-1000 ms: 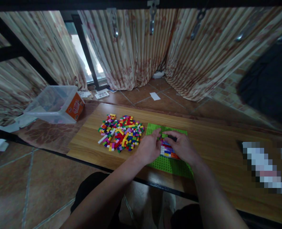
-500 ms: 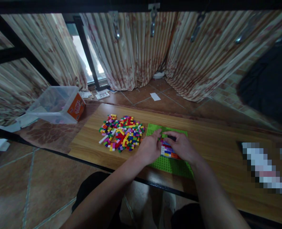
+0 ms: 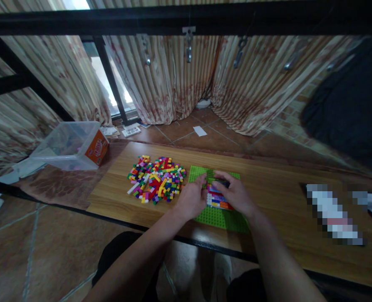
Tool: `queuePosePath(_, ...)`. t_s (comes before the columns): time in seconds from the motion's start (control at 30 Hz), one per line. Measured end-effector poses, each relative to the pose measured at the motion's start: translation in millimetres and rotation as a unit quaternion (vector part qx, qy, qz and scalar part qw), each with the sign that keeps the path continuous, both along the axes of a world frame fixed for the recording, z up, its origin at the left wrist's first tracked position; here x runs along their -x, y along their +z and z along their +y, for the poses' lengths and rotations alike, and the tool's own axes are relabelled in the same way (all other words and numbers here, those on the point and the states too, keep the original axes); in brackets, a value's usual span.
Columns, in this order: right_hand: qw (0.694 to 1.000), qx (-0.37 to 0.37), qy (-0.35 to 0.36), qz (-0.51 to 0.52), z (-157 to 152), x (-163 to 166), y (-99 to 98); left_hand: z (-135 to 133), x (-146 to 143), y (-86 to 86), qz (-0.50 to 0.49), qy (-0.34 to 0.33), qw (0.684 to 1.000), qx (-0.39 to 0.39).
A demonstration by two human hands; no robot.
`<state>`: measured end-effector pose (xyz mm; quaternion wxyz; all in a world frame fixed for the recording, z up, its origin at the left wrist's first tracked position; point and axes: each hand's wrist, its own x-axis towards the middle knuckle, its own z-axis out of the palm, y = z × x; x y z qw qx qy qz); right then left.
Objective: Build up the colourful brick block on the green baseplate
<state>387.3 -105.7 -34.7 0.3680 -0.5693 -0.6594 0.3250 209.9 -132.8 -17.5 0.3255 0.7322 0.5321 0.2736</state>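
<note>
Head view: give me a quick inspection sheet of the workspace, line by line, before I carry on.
Surface: wooden table, light grain, dark front edge.
Job's things: green baseplate with a multicoloured brick build on it; pile of loose bricks beside it on the left.
Clutter: clear plastic box with an orange label, left of the wooden top; blurred-out item at the right.
Hands: left hand and right hand both on the build; grip not clear.
Cables: nothing seen.
Surroundings: striped curtains, tiled floor with a paper slip, black frame bar overhead, dark cloth at the right.
</note>
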Motion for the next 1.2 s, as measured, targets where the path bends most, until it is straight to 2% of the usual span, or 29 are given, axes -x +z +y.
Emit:
queuePosePath(0.07,0.997,-0.015,-0.074,-0.007,-0.5,-9.3,1.7,-0.6,-0.8,1.6,0.008,0.003,1.000,0.013)
queuePosePath(0.13,0.985,-0.007,-0.159,-0.070,-0.5,-19.0,3.2,-1.4,-1.8,3.5,0.017,0.007,1.000,0.023)
queuePosePath(0.17,0.978,0.008,-0.176,-0.114,-0.5,-22.8,3.5,-1.7,-2.4,4.3,0.021,0.008,0.999,0.025)
queuePosePath(0.3,0.965,0.065,-0.144,-0.211,-1.4,-26.0,2.6,-1.8,-5.4,5.0,0.034,0.016,0.999,0.027)
queuePosePath(0.57,0.956,0.070,-0.143,-0.248,3.8,-18.2,2.9,1.3,-12.7,-1.1,-0.026,0.011,0.999,0.027)
queuePosePath(0.8,0.959,0.057,-0.142,-0.240,6.1,-20.8,-0.7,1.9,-10.0,0.5,-0.006,0.006,1.000,0.020)
queuePosePath(0.9,0.962,0.047,-0.145,-0.227,5.7,-20.8,-0.8,8.8,3.1,4.4,0.036,0.039,0.999,-0.010)
queuePosePath(1.07,0.964,0.025,-0.151,-0.217,4.4,-20.1,2.1,28.7,41.4,11.6,0.173,0.156,0.969,-0.078)
queuePosePath(1.2,0.965,0.026,-0.143,-0.218,3.7,-20.1,2.4,37.5,58.6,5.5,0.254,0.149,0.953,-0.078)
